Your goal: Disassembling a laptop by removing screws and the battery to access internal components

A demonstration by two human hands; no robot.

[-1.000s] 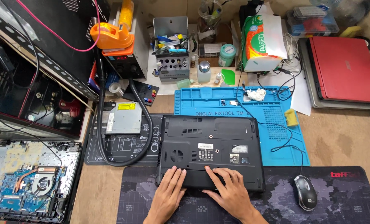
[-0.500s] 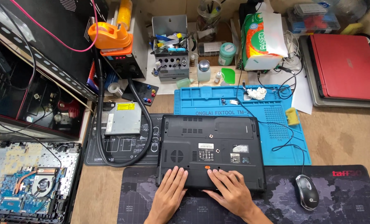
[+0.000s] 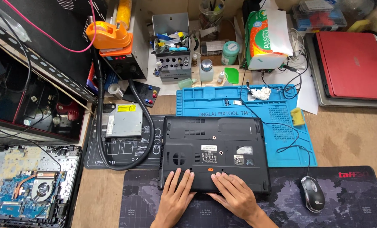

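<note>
Looking down at a pretty packed repair bench, with a dark desk mat printed with a world map running along the near edge. Sitting half on that mat and half on a blue silicone repair mat is a black laptop, flipped bottom-up so the vents and stickers are facing the camera. Off to the far right a closed red laptop is lying on the wooden table, well apart from the black one. Down in the bottom-left corner an opened-up laptop chassis is showing its blue motherboard and copper heatpipe.

Both hands are resting flat on the near edge of the black laptop's underside. The left hand is lying palm down with fingers slightly spread, not gripping anything. The right hand is doing the same just beside it, fingers fanned out and pressing on the casing, right below a small orange latch.

A silver optical drive is sitting to the left of the black laptop, with a thick black hose looping around it. A black mouse is sitting on the desk mat to the right, near the right hand but not touching it. A small yellow sponge is lying on the blue mat.
</note>
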